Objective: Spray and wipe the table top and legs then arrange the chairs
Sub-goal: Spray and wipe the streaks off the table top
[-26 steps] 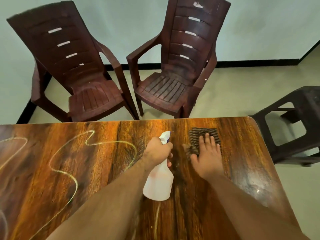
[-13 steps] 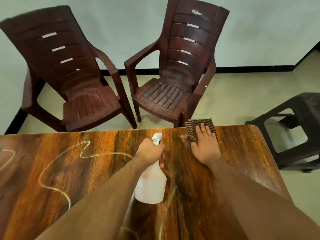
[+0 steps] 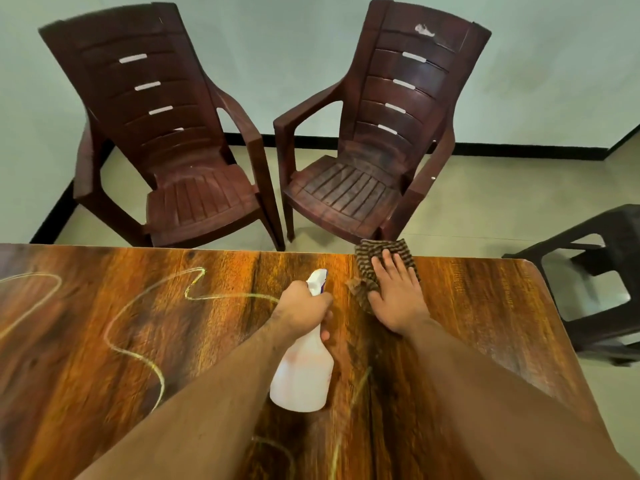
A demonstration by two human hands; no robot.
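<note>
1. A glossy wooden table (image 3: 104, 341) fills the lower part of the view, seen from above by the person standing at its near edge.
2. The left hand (image 3: 301, 310) grips a white spray bottle (image 3: 301, 375), fingers curled round its neck, and holds it over the right half of the table. The nozzle points toward the far edge. Whether the bottle's base touches the wood cannot be told.
3. The right hand (image 3: 398, 299) lies flat with straight fingers, pressing a brown striped cloth (image 3: 367, 254) onto the table at the far edge, just right of the bottle. The cloth's far end hangs slightly past that edge.
4. Thin pale wavy lines (image 3: 152, 362) run across the left half of the table.
5. Beyond the far edge two dark brown plastic armchairs stand side by side on the floor (image 3: 485, 209), facing the table: the left chair (image 3: 194, 199) and the right chair (image 3: 346, 195).
6. A dark plastic stool (image 3: 606, 271) stands beyond the right edge.
</note>
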